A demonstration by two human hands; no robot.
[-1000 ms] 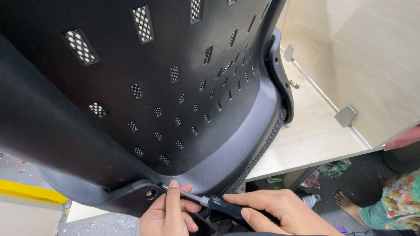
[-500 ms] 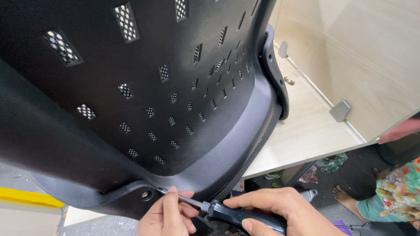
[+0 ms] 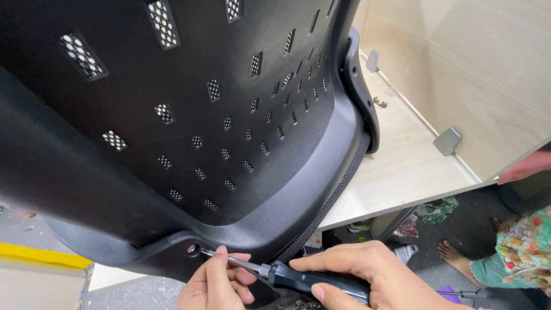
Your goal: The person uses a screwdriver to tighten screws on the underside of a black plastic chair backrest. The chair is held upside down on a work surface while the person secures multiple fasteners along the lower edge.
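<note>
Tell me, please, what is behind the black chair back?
Behind the black chair back a pale wooden desk with a grey bracket is visible. How far the desk continues leftward is hidden by the chair back.

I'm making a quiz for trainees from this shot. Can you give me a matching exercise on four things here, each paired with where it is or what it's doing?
Things:
1. left hand
2. right hand
3. metal bracket
4. screw hole

States or places:
A. on the pale wooden desk by the upright panel
B. grips the screwdriver's dark handle
C. at the chair back's lower edge, meeting the tool tip
D. fingers steady the metal shaft

Pairs: 1-D, 2-B, 3-A, 4-C
</note>
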